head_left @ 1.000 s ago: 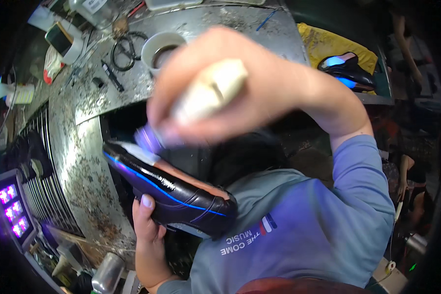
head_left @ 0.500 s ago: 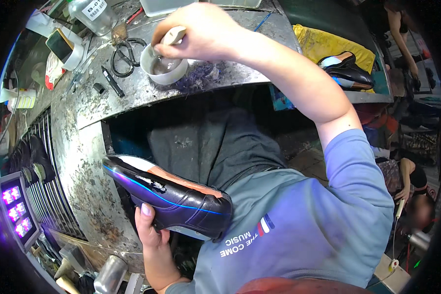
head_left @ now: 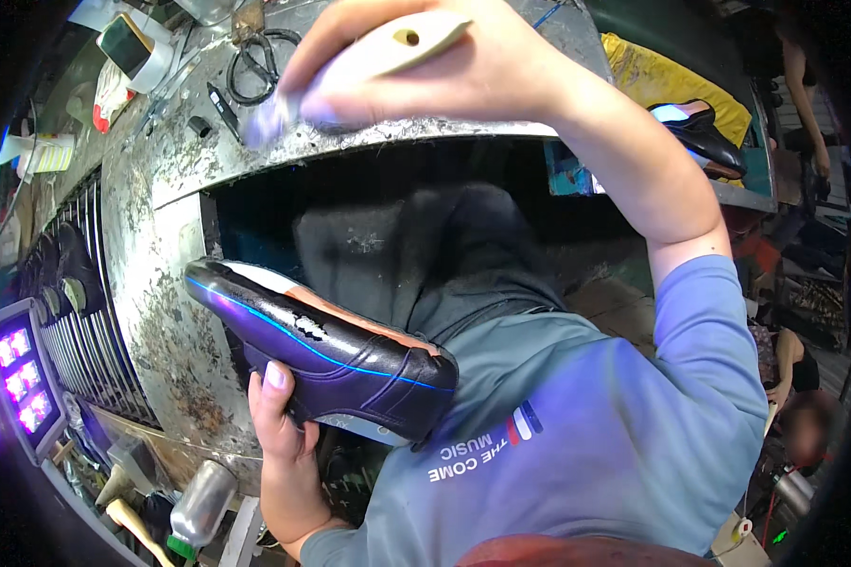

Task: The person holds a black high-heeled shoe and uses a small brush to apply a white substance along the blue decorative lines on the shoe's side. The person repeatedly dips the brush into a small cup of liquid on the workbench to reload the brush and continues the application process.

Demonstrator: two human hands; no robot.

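- Black shoe point(head_left: 326, 354): lies on its side, sole edge up, in front of the table's point(head_left: 161, 312) front edge, above the person's lap.
- Left hand point(head_left: 284, 444): fingers curled around the shoe from below, thumb on its side.
- Brush point(head_left: 369, 61): pale handle, bristles toward the table's near edge.
- Right hand point(head_left: 444, 66): closed around the brush handle, raised over the table.
- Scissors point(head_left: 255, 61): lie near the table's far edge.

I'm in a shoe workshop: my glue-stained metal bench point(head_left: 161, 312), scissors point(head_left: 255, 61), tools, and more shoes point(head_left: 700, 132) on a side shelf.
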